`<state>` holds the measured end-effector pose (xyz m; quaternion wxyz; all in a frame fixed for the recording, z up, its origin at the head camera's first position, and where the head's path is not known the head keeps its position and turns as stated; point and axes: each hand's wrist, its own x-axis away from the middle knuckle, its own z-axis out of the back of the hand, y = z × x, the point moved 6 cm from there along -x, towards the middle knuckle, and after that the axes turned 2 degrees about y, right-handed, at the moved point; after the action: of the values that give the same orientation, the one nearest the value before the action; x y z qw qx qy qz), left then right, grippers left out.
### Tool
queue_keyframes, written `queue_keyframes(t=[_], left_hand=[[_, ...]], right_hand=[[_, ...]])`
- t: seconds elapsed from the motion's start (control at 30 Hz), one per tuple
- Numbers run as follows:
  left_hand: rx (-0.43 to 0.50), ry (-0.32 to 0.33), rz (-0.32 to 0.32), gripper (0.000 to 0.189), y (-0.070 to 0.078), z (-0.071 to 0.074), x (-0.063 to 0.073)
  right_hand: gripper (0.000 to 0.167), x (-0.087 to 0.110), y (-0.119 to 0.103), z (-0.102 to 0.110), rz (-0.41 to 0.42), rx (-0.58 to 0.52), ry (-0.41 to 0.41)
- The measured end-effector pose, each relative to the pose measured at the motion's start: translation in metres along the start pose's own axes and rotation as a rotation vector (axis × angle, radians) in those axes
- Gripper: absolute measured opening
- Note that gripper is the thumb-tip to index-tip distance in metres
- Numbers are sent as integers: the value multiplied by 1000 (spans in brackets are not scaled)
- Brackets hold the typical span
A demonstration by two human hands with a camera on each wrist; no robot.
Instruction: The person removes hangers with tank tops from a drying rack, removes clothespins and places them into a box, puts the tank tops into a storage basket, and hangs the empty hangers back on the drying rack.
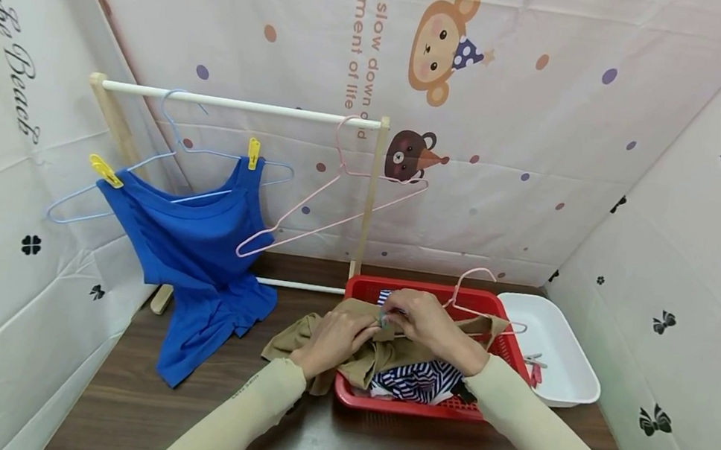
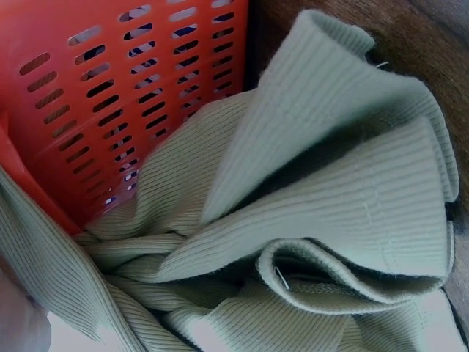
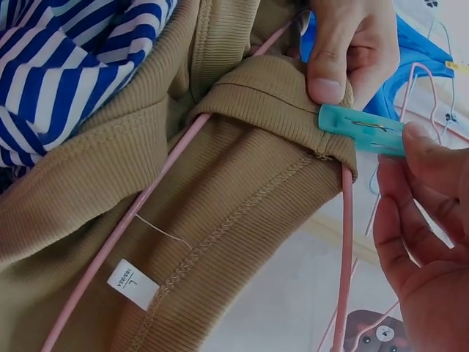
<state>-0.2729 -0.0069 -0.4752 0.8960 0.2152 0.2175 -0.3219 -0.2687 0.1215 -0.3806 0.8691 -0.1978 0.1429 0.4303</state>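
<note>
A khaki ribbed garment (image 1: 409,351) with a white size label (image 3: 133,284) lies across a red basket. Its strap is folded over a pink hanger (image 3: 346,249), whose hook stands up at the basket's back. My left hand (image 3: 359,48) pinches the folded strap between thumb and fingers. With thumb and fingertips, my right hand (image 3: 440,198) grips a teal clothespin (image 3: 359,130), whose jaws sit at the strap's edge beside the left thumb. In the left wrist view, loose folds of the khaki garment (image 2: 352,198) hang outside the basket, and little of the left hand shows.
The red basket (image 1: 408,408) also holds striped clothing (image 1: 415,382). A white tray (image 1: 577,357) with clothespins (image 1: 537,373) stands to its right. On the left, a rack (image 1: 240,104) carries a blue top (image 1: 197,235) with yellow clothespins (image 1: 253,153) and a bare pink hanger (image 1: 340,170).
</note>
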Motion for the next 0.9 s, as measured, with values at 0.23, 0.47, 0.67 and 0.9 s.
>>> queue_keyframes(t=[0.23,0.47,0.67,0.9], left_hand=[[5,-4,1,27,0,0,1],[24,6,-10,26,1,1,0],[37,12,-14,29,2,2,-1],[22,29,-9,32,1,3,-1]], right_hand=[[12,-1,-4,12,-5,-39,39],[34,2,-8,30,-107,-63,-3],[39,7,-14,57,-84,-32,95],[41,18,-20,93,-16,29,242]])
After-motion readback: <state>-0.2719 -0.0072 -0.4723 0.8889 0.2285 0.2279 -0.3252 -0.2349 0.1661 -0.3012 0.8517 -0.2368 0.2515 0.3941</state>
